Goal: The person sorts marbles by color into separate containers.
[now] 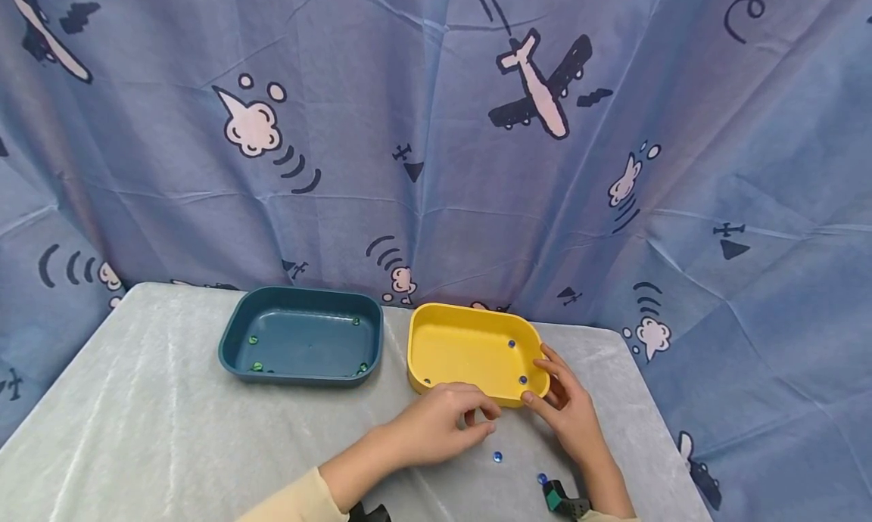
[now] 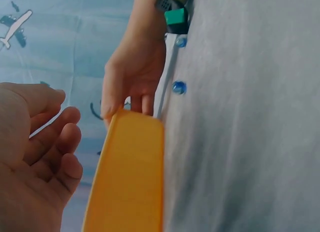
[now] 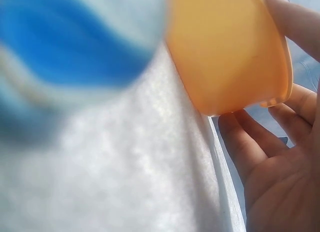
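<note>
A yellow tray (image 1: pixel 463 348) stands on the table with a few small blue marbles (image 1: pixel 522 380) inside. My right hand (image 1: pixel 568 408) grips its right front corner, thumb at the front rim and fingers along the right side. In front of the tray hovers my left hand (image 1: pixel 446 424), fingers loosely curled, with nothing visible between them; the left wrist view shows it apart from the tray wall (image 2: pixel 127 177). On the cloth between my forearms lie a blue marble (image 1: pixel 497 456) and a second blue marble (image 1: pixel 542 478). One blue-and-white marble (image 3: pixel 80 36) looms blurred in the right wrist view.
To the left of the yellow tray stands a dark teal tray (image 1: pixel 300 376) holding several green marbles (image 1: pixel 253 340). A pale plush cloth (image 1: pixel 136 431) covers the table. Behind hangs a blue curtain (image 1: pixel 341 128) printed with planes, close to the table's back edge.
</note>
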The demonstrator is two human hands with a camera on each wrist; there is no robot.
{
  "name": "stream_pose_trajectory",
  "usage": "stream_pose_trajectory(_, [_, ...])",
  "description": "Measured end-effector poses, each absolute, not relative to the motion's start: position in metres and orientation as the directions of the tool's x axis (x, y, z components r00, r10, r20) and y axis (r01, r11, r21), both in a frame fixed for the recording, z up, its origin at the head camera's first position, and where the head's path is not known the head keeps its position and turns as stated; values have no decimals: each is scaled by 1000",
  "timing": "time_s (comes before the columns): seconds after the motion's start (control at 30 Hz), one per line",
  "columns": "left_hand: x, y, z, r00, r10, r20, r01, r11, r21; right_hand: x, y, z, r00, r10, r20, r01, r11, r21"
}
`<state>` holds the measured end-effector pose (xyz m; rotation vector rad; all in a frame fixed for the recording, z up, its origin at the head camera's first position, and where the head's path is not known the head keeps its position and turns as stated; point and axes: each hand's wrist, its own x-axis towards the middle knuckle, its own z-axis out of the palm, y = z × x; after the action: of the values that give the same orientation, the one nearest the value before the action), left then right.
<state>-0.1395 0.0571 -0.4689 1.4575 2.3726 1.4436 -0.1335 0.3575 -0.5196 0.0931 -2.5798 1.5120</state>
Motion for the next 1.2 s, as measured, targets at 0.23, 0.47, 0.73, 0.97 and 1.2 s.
stream_pose_trajectory(0.23, [-133, 63, -480, -570, 755, 325, 645, 166, 746, -133, 356, -520, -987, 24, 162, -129, 495, -859])
stream_pose_trajectory(0.47, [-130, 67, -492, -524, 812, 259, 681, 217, 699, -133, 356, -521, -985, 7, 171, -144, 503, -852])
stream_pose_trajectory(0.73, [-131, 71, -503, -529, 816, 235, 663, 225, 714, -132, 359, -519, -984, 0, 178, -154, 503, -850])
stream_pose_trajectory(0.97, [-133, 72, -511, -540, 816, 207, 636, 234, 736, -131, 359, -518, -986, 6, 165, -139, 506, -851])
stream_pose_trajectory(1.2, [-135, 71, -519, -543, 820, 178, 633, 261, 728, -131, 359, -519, -988, 15, 155, -125, 513, -849])
